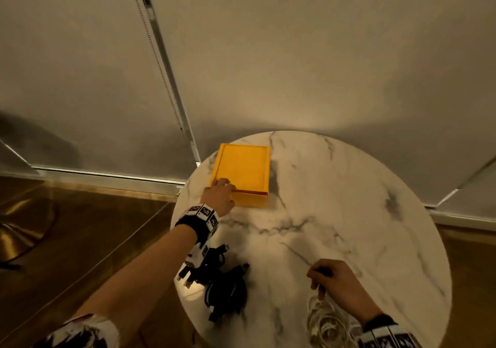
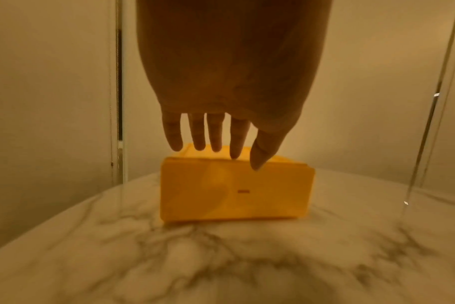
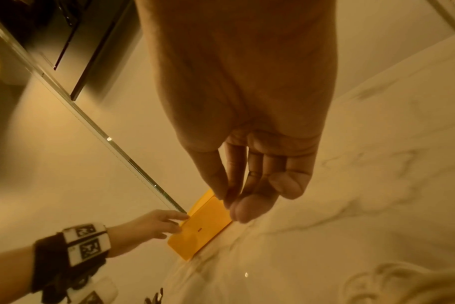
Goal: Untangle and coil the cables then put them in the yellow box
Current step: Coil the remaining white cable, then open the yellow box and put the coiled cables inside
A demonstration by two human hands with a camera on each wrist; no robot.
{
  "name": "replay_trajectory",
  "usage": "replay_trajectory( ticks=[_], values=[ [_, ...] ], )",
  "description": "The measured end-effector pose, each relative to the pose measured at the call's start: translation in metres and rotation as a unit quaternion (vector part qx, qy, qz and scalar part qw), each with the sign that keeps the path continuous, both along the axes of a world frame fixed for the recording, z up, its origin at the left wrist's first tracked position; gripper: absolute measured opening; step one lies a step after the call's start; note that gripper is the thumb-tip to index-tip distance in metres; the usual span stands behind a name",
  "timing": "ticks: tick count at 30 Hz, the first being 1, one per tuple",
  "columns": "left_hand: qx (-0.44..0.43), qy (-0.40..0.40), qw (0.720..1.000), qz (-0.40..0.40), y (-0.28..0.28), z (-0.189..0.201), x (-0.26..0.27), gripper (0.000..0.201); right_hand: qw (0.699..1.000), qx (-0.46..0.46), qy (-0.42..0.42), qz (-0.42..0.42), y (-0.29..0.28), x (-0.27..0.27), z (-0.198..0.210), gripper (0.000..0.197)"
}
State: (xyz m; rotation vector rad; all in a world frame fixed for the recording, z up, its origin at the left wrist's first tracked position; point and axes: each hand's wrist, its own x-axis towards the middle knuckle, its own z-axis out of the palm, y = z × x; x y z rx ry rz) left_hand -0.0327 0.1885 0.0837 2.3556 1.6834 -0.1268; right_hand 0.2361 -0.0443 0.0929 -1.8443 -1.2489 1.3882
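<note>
The yellow box (image 1: 243, 169) lies open and empty at the far left of the round marble table (image 1: 335, 213). My left hand (image 1: 224, 184) reaches to its near left corner, and its straight fingers (image 2: 216, 142) touch the near rim of the box (image 2: 234, 195). A tangle of black cables (image 1: 224, 286) lies near the table's front left edge, under my left forearm. A loose white cable bundle (image 1: 324, 321) lies at the front right. My right hand (image 1: 319, 280) hovers just above it with curled fingers and seems to pinch a strand; thumb and forefinger (image 3: 234, 181) meet.
The table stands in a corner against pale walls with a metal strip (image 1: 171, 92). The wooden floor (image 1: 67, 227) lies to the left, below the table edge. Bare marble spans the table's middle and right side.
</note>
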Motion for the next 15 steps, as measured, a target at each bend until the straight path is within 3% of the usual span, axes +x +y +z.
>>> replay_trajectory(
  ticks=[3,6,10,15],
  values=[
    [0.008,-0.020,0.999,-0.028,-0.005,-0.013,0.020,0.045,1.000,0.012,0.021,-0.009,0.013,-0.003,0.007,0.015],
    [-0.022,-0.165,0.984,-0.071,-0.030,-0.013,0.054,0.043,0.998,0.006,0.041,-0.036,0.029,-0.005,0.007,0.016],
    [-0.119,-0.335,0.932,-0.069,-0.068,-0.009,0.100,0.040,0.994,-0.031,0.033,-0.100,0.057,-0.011,-0.008,0.017],
    [-0.164,-0.336,0.919,-0.129,-0.081,-0.014,0.140,0.044,0.980,-0.064,0.033,-0.185,0.076,-0.004,-0.028,0.026]
  ],
)
